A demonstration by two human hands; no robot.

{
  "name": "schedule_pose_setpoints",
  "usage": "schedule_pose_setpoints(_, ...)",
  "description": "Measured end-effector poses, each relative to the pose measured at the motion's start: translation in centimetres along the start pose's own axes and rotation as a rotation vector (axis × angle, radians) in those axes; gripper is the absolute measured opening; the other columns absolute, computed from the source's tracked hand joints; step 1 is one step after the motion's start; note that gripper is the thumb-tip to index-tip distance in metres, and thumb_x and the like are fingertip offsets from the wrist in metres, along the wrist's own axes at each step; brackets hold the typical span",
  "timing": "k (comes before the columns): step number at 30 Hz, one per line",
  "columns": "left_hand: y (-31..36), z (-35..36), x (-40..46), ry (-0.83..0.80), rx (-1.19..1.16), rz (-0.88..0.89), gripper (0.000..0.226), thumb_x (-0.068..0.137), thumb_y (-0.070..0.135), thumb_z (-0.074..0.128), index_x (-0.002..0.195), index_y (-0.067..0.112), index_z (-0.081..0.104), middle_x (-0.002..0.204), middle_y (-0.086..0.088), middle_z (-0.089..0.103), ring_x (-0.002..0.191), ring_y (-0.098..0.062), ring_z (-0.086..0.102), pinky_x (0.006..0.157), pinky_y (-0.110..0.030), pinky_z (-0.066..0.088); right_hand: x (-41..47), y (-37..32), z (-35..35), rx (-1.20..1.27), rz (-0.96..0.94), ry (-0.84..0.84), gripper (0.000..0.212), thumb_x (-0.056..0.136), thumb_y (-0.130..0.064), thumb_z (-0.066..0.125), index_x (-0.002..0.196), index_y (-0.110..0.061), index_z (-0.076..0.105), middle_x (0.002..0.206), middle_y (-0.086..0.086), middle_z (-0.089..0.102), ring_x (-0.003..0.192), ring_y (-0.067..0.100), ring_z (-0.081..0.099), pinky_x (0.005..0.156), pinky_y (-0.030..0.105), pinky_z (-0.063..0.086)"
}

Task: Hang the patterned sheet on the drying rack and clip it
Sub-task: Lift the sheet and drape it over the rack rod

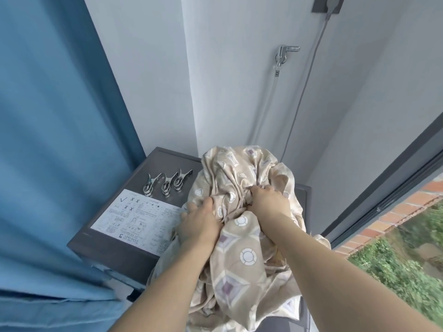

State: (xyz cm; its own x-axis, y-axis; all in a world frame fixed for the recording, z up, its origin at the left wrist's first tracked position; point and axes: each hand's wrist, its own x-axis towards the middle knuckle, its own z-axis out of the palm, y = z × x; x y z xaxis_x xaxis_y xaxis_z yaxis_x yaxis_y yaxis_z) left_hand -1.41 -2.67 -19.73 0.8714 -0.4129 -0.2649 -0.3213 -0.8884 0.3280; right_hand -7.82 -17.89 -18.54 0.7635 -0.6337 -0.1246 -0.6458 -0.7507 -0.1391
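While both hands grip the bunched patterned sheet (242, 212) atop the grey machine (112, 245), we judge the left hand (200, 221) nearer the three metal clips (165, 184) at ten o'clock, the right hand (269, 196) farther.

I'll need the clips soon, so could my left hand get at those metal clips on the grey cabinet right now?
Probably not yet: the left hand grips the patterned sheet. The metal clips lie uncovered just beyond it, so once it lets go the way looks free.

beige patterned sheet (242, 226) bunched; three metal clips (165, 182) beside.
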Motion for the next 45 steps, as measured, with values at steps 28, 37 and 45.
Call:
schedule_pose_setpoints(28,-1.8,-22.4,-27.0,0.39,-0.308,0.497,0.053,0.068,0.041,0.069,0.118,0.042,0.052,0.107,0.01,0.06,0.09,-0.017,0.054,0.065,-0.031,0.044,-29.0,-4.7,-19.5,0.449,0.164,0.646,0.016,0.081,-0.033,0.057,0.09,-0.02,0.056,0.085,0.003,0.061,0.079,0.026,0.057,0.056,0.03,0.036)
schedule_pose_setpoints(37,-6.1,-22.9,-34.7,0.502,-0.306,0.409,0.039,0.069,0.04,0.068,0.105,0.037,0.053,0.097,0.01,0.056,0.082,-0.02,0.055,0.063,-0.032,0.045,-35.6,-7.2,-20.3,0.438,0.123,0.526,0.032,0.08,-0.029,0.055,0.109,-0.017,0.052,0.107,0.009,0.049,0.103,0.036,0.049,0.087,0.046,0.043)
schedule_pose_setpoints(45,-10.2,-21.2,-43.0,0.49,-0.367,0.426,0.035,0.069,0.042,0.067,0.102,0.041,0.053,0.1,0.015,0.056,0.084,-0.017,0.055,0.067,-0.035,0.049,-46.2,-7.3,-20.2,0.613,-0.159,0.491,0.098,0.079,-0.026,0.057,0.143,-0.058,-0.009,0.111,0.0,0.047,0.106,0.022,0.046,0.094,0.044,0.039)
